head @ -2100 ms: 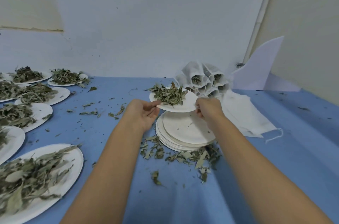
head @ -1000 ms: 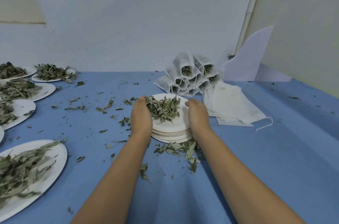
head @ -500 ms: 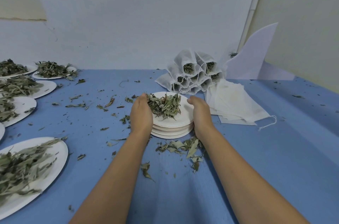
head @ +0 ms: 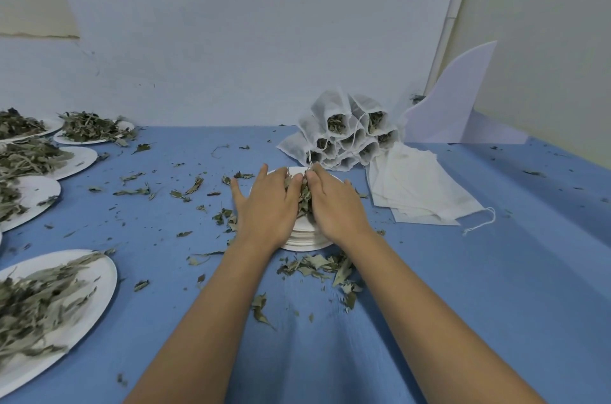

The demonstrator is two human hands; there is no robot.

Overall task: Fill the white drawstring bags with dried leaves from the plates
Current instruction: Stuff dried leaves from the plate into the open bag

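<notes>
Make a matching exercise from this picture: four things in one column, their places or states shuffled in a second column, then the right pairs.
Things
1. filled bags
2. empty bags
3. plate stack
4. near-left plate

Places or states
A. under the left hand and right hand, which press dried leaves together on top
B. lying flat on the blue cloth, right of the plate stack
C. piled against the wall, open mouths showing leaves
D. at the near left edge, spread with leaves

Pairs: 1-C, 2-B, 3-A, 4-D

Perhaps a small packing workroom: blue-covered table (head: 463, 304), leaf-filled plates (head: 76, 304), bare walls.
</notes>
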